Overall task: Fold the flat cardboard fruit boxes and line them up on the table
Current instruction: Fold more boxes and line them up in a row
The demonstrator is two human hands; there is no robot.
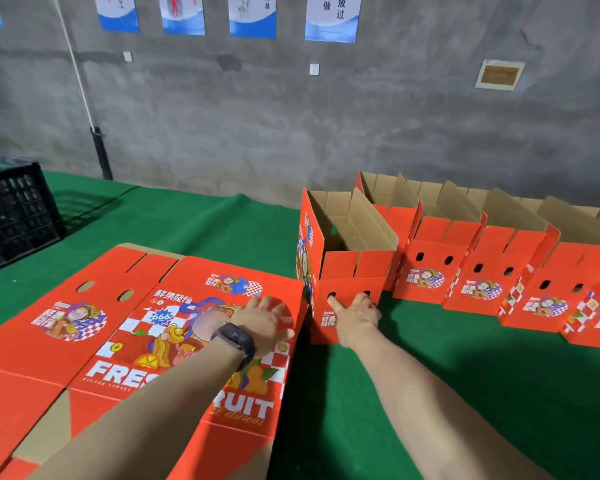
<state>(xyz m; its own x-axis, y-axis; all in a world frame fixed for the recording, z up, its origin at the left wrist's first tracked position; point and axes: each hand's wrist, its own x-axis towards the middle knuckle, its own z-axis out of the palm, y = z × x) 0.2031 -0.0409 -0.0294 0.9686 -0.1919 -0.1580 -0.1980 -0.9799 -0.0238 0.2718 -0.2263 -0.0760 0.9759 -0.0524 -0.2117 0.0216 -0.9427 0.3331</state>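
A stack of flat red fruit boxes (125,327) lies on the green table (430,375) at the lower left. My left hand (262,322), with a dark watch on the wrist, rests flat on the top sheet near its right edge. Just right of the stack stands a folded red box (350,271) with its top flaps up. My right hand (355,315) presses against that box's front face, fingers straight, fingertips at the two handle holes. Behind and to the right, several folded boxes (475,268) stand in a row.
A black plastic crate (14,216) sits at the table's far left. A grey concrete wall (326,116) with posters rises behind the table. A black pole with a white cord (101,150) stands by the wall. Green cloth shows in front of the row.
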